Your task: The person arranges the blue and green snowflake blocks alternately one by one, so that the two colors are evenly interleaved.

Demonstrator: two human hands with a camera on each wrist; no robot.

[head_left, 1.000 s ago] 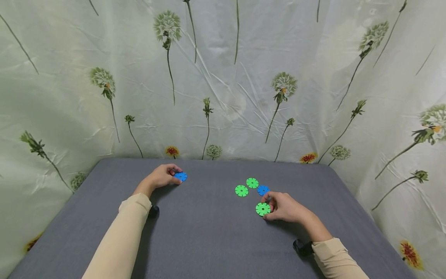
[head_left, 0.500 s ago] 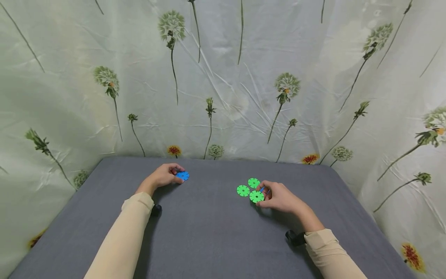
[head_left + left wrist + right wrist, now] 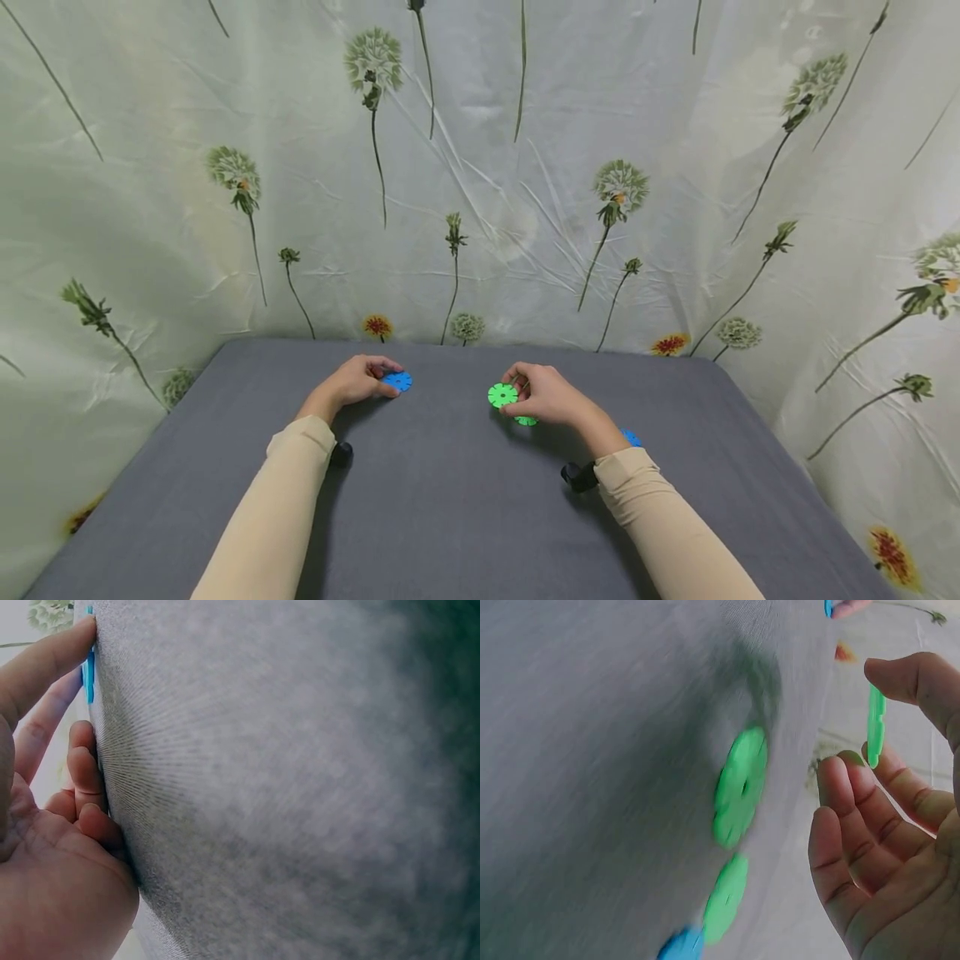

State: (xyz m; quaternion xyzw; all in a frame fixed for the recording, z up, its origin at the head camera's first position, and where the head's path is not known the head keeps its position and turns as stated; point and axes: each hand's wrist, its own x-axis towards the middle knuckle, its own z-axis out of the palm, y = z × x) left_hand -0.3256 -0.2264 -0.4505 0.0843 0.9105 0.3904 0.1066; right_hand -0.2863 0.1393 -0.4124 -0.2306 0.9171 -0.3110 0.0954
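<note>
Pinching blue disc (image 3: 401, 381) with left hand (image 3: 356, 381) at eleven o'clock, near far edge of table (image 3: 450, 483); across a gap, pinching green disc (image 3: 496, 397) with right hand (image 3: 551, 396) at twelve, raised off table, near another green disc (image 3: 730, 811).

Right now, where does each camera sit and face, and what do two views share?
Head: on the head, facing forward and down at the table; left hand, right hand and sleeves show.
Left wrist: on that wrist, facing the table and blue disc; only the left hand shows.
Right wrist: on that wrist, facing the pinched green disc and two loose green discs; the right hand and part of the left show.
Head and right wrist share the pinched green disc.
</note>
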